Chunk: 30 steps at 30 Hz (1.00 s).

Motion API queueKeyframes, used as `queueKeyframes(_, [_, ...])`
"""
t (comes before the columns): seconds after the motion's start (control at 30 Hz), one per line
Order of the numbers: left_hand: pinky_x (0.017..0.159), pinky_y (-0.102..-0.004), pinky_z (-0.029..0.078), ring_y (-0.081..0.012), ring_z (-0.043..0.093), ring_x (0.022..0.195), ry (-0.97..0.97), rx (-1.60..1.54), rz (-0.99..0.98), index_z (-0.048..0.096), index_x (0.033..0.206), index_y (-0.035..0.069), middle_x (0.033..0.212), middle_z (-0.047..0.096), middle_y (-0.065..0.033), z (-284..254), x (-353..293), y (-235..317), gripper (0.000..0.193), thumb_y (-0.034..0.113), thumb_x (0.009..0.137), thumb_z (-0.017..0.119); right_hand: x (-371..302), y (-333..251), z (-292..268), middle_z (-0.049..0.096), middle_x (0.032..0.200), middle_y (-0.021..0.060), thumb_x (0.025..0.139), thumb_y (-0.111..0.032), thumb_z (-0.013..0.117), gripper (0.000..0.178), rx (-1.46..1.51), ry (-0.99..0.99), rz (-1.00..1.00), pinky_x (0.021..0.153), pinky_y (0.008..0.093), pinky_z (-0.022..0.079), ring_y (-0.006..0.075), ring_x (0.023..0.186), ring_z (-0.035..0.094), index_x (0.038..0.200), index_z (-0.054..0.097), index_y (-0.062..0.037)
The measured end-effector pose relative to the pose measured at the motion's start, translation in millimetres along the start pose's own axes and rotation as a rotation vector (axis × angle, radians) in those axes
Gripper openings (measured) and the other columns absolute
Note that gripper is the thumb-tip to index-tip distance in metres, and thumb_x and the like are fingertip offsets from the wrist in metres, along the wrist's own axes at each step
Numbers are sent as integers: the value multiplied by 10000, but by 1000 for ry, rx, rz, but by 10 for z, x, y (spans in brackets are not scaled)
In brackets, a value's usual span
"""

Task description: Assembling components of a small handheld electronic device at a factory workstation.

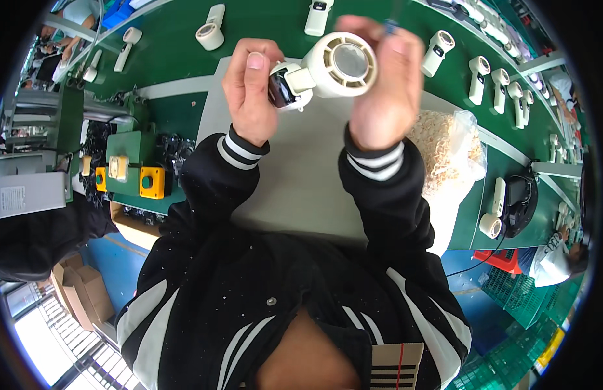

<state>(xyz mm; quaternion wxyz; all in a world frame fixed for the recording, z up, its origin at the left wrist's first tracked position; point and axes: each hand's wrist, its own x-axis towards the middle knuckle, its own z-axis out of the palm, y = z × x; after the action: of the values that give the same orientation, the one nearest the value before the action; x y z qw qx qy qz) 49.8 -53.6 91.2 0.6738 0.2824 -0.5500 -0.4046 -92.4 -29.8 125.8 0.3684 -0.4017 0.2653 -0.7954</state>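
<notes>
A cream handheld fan (324, 71), its round grille with a grey centre facing up, is held above the grey work surface. My left hand (251, 84) is closed round the end with the glossy dark panel. To the right of the fan head is my right hand (387, 84), smeared by motion. Its thumb and fingers come together at a small blurred blue thing (390, 27), with a dark streak above it. What that thing is I cannot make out. The right fingers are partly hidden behind the fan head.
Several similar cream fans, one at the top left (211, 29), lie on the green belt (171, 52). A clear bag of small beige parts (448, 153) sits to the right. At left stands a green fixture with yellow button boxes (152, 182).
</notes>
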Motion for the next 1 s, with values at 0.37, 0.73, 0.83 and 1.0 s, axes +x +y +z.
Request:
queueKeyframes(0.37, [593,-229,375,-112,450,602,-63,143,230,594,852,16,714,596,-55,-77,316,123,401,324,1014,396,167,-1062,-279,675,889,189,870,-42,579,248,-610,-741,-134,574,256,429,152,599,478,1067,631,99])
queueKeyframes(0.73, [593,-233,369,-113,440,610,-17,130,250,608,829,19,729,592,-51,-152,355,-10,417,324,1013,391,262,-905,-277,699,898,218,819,53,581,246,-746,-901,-16,559,232,419,143,572,492,1042,659,118])
queueKeyframes(0.83, [567,-235,352,-101,420,587,0,152,252,617,827,19,701,572,-36,-164,362,-28,414,308,1013,388,279,-867,-252,701,892,221,835,45,577,234,-725,-901,-20,547,221,433,135,550,509,1041,659,119])
queueKeyframes(1.0, [528,-235,328,-89,399,554,17,159,249,628,825,22,671,548,-21,-167,369,-63,408,293,1014,388,297,-832,-252,705,905,230,853,32,573,220,-700,-902,-12,534,211,450,128,524,525,1037,657,119])
